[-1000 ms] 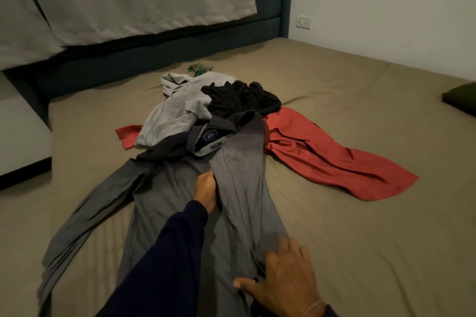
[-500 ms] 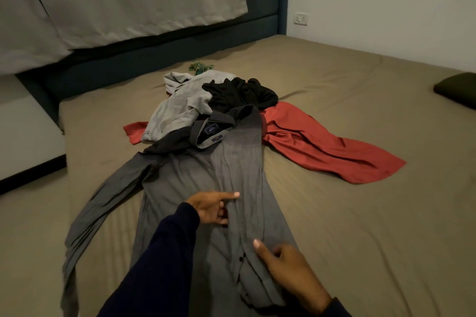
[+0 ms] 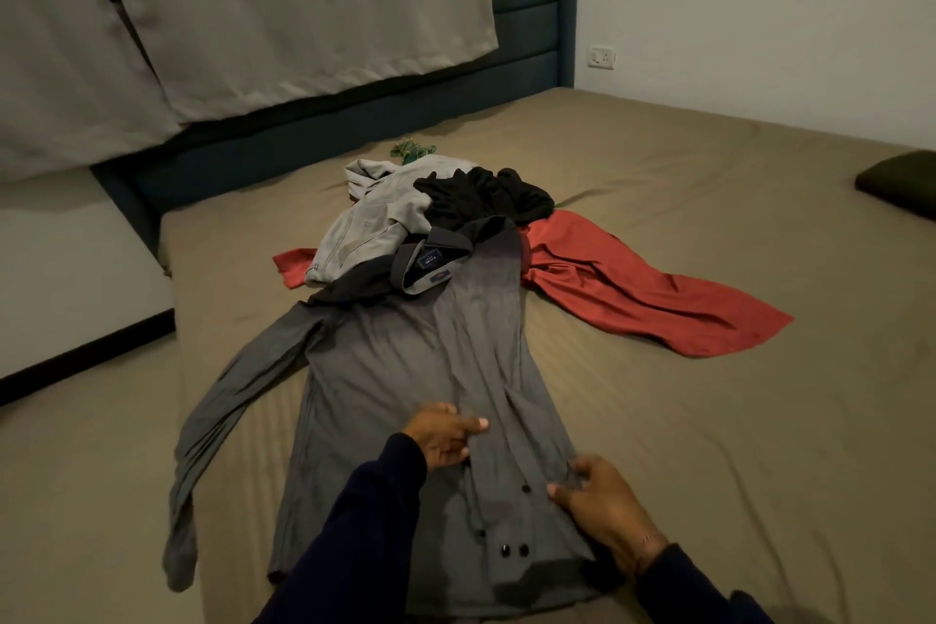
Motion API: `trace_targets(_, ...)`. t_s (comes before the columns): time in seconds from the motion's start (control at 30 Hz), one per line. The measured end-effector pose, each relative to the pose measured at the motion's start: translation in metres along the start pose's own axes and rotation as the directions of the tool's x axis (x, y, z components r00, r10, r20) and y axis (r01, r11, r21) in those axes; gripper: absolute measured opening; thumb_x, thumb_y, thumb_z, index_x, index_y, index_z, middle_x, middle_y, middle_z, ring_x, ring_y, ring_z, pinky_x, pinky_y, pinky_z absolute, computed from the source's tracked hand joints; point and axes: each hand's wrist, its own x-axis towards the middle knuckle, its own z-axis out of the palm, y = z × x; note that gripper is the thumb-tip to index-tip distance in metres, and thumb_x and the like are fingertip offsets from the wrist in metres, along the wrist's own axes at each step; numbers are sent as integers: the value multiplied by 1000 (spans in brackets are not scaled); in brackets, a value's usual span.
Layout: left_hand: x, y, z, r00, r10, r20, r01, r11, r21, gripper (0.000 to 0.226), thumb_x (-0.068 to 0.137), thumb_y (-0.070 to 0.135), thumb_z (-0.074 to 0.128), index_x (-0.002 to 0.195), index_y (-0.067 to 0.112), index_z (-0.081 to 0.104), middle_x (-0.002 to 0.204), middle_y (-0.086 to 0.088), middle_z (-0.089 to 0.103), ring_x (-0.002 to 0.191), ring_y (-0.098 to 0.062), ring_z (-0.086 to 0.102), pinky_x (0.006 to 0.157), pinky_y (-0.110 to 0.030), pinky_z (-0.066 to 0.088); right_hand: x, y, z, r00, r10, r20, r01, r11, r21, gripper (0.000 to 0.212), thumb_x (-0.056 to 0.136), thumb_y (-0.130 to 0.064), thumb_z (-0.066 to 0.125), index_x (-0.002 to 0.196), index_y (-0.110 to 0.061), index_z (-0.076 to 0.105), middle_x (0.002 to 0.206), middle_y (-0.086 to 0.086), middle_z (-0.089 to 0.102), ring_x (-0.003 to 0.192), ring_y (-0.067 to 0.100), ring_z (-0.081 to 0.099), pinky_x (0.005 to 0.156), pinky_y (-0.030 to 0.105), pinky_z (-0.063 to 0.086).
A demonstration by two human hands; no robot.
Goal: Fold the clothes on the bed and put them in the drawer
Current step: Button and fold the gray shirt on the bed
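A grey long-sleeved shirt [image 3: 405, 380] lies flat on the bed [image 3: 709, 446], collar away from me. Its right sleeve is folded down over the body, and the buttoned cuff [image 3: 511, 547] lies near the hem. The other sleeve [image 3: 238, 400] trails out to the left. My left hand [image 3: 445, 436] rests on the shirt's middle with straight fingers touching the folded sleeve. My right hand [image 3: 602, 507] lies on the sleeve's right edge, thumb and fingers spread on the cloth. Beyond the collar is a pile: a light grey garment [image 3: 375, 223], a black one [image 3: 486, 195] and a red one [image 3: 633, 299].
A small green item [image 3: 413, 150] lies behind the pile. A dark cushion [image 3: 901, 182] sits at the bed's right edge. The dark blue headboard [image 3: 532, 41] and grey curtains [image 3: 278, 5] stand at the back. White floor [image 3: 61, 269] lies beyond the bed's left side.
My left hand has slid from near the collar down the folded sleeve toward me. My right hand has shifted onto the sleeve's right edge. The sleeve now lies flatter on the shirt.
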Motion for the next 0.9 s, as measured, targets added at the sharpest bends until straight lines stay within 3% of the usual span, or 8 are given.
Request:
trace_targets(0.07, -5, -10, 3, 1000, -23, -9, 23, 999, -33, 29, 82, 10, 81, 88, 13, 53, 81, -6, 63, 74, -18, 64, 68, -29, 59, -4, -1, 2, 998, 17, 57, -18, 1000, 13, 40, 81, -38, 82, 109, -14, 67, 103, 0, 74, 91, 16, 71, 83, 31, 59)
trace_targets(0.2, -16, -17, 2, 999, -24, -45, 24, 1000, -6, 35, 76, 11, 86, 96, 10, 57, 102, -11, 68, 90, -22, 69, 65, -30, 60, 2, -33, -4, 997, -3, 75, 6, 999, -36, 43, 86, -56, 70, 76, -14, 66, 79, -2, 71, 68, 10, 66, 54, 18, 48)
trace_targets(0.37, -17, -26, 12, 988, 36, -147, -27, 998, 60, 35, 78, 4, 83, 86, 12, 49, 89, -6, 59, 79, -18, 59, 61, -28, 52, 71, -83, 8, 997, -31, 67, 16, 975, 222, 71, 86, -47, 76, 129, 6, 57, 121, 17, 66, 101, 26, 67, 83, 32, 58)
trace_targets(0.53, -5, -34, 11, 983, 36, -182, -24, 998, 66, 42, 76, 0, 81, 85, 14, 43, 82, -5, 53, 74, -17, 55, 60, -26, 47, 124, -121, 21, 998, -18, -58, 36, 950, 310, 36, 83, -16, 82, 108, 4, 65, 99, 16, 70, 86, 29, 67, 84, 39, 58)
trace_targets(0.63, 3, -39, 7, 979, 48, -198, -29, 995, 96, 46, 73, 4, 85, 81, 16, 41, 79, -5, 54, 72, -17, 58, 55, -24, 46, 129, -122, 19, 896, -204, -394, 284, 946, 157, 21, 86, -12, 75, 104, -10, 64, 99, 9, 70, 90, 26, 66, 82, 33, 54)
trace_targets(0.73, 7, -42, 11, 958, 133, -254, -85, 978, 192, 45, 66, 8, 90, 76, 14, 46, 81, -8, 60, 71, -20, 62, 55, -28, 51, 126, -96, 16, 852, -353, -386, 308, 935, -174, 27, 92, -16, 66, 117, -15, 56, 106, 6, 67, 100, 30, 63, 82, 33, 49)
trace_targets(0.83, 2, -48, 16, 897, 271, -349, -138, 922, 362, 46, 67, 18, 91, 65, 16, 45, 72, -2, 58, 67, -16, 59, 59, -31, 55, 118, -72, 8, 853, -358, -378, 297, 931, -211, 35, 95, -22, 63, 126, -11, 50, 110, 7, 67, 95, 26, 61, 79, 32, 47)
trace_targets(0.9, -9, -50, 22, 860, 337, -383, -127, 868, 479, 40, 71, 30, 88, 74, 16, 50, 80, 2, 58, 73, -13, 58, 61, -27, 53, 96, -61, 3, 853, -385, -353, 323, 920, -223, 38, 94, -32, 66, 122, -12, 51, 101, 4, 69, 86, 20, 60, 73, 30, 45)
